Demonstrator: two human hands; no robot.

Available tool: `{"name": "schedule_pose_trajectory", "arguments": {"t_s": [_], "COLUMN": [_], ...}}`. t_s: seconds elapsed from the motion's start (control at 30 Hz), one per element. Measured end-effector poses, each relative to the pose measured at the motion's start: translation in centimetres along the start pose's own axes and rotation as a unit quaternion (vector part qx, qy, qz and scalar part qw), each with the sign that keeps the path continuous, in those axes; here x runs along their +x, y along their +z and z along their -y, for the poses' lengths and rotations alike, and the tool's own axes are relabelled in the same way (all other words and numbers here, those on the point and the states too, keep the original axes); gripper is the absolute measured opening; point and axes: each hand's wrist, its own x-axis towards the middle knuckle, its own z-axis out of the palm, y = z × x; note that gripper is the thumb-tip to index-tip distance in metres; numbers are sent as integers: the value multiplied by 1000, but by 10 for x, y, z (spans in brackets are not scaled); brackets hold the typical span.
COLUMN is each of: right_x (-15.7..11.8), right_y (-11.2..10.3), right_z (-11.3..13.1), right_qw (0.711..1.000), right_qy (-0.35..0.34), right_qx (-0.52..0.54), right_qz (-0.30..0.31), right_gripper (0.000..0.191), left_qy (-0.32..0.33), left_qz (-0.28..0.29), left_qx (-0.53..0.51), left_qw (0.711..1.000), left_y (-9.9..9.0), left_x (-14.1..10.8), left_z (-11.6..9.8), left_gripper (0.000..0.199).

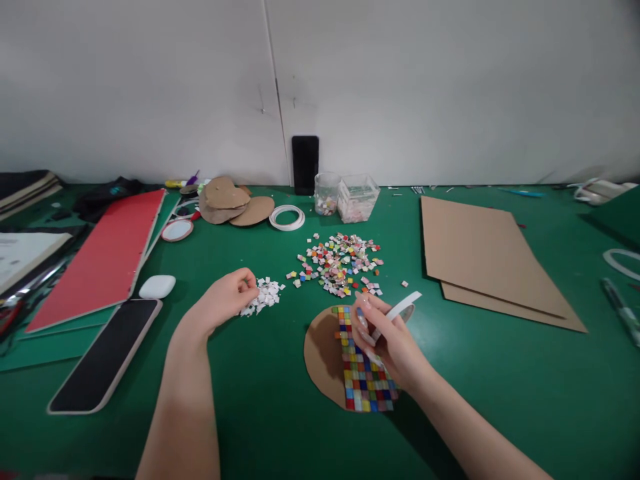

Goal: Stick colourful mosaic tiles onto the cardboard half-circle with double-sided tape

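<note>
My left hand (231,293) is closed in a pinch at the left edge of a pile of small white square pieces (267,295). What its fingertips hold, if anything, is hidden. Over a round cardboard piece (323,360), my right hand (387,337) grips a slim white tool like tweezers (404,305), whose flat back end points up and right; its tips are hidden by the fingers. Rows of coloured mosaic tiles (363,385) cover the right part of the cardboard, partly beneath this hand. A loose heap of mixed tiles (340,263) lies just beyond.
Behind the heap stand a clear cup (327,193), a clear box (358,198) and a leaning phone (305,165). A tape roll (287,218) and cardboard rounds (225,200) lie left. Cardboard sheets (490,257) occupy the right; another phone (105,360) lies near left.
</note>
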Motion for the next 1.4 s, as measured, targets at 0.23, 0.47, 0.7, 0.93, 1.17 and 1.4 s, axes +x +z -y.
{"name": "schedule_pose_trajectory", "arguments": {"t_s": [0.23, 0.47, 0.7, 0.93, 1.17, 1.4], "right_x": [1, 4, 6, 7, 8, 9], "right_y": [-1, -1, -4, -4, -5, -6], "right_z": [0, 1, 1, -2, -5, -8], "right_qw": [1000, 999, 998, 998, 996, 996], "right_qy": [-4, -21, -38, -33, -16, -2], "right_qx": [-12, -15, -22, -29, -69, -60], "right_qz": [-14, -27, -35, -40, -58, -70], "right_gripper": [33, 33, 33, 31, 33, 42], "left_qy": [-62, 41, 87, 137, 174, 173], "left_qz": [-40, -83, -6, 73, 157, 182], "left_qx": [-20, 19, -8, -106, -253, -304], "left_qw": [997, 996, 996, 982, 939, 919], "left_y": [4, 22, 32, 41, 84, 98], "left_x": [9, 10, 10, 0, -14, -17], "left_z": [3, -10, -19, -40, -66, -70], "left_gripper": [44, 24, 20, 36, 35, 32]}}
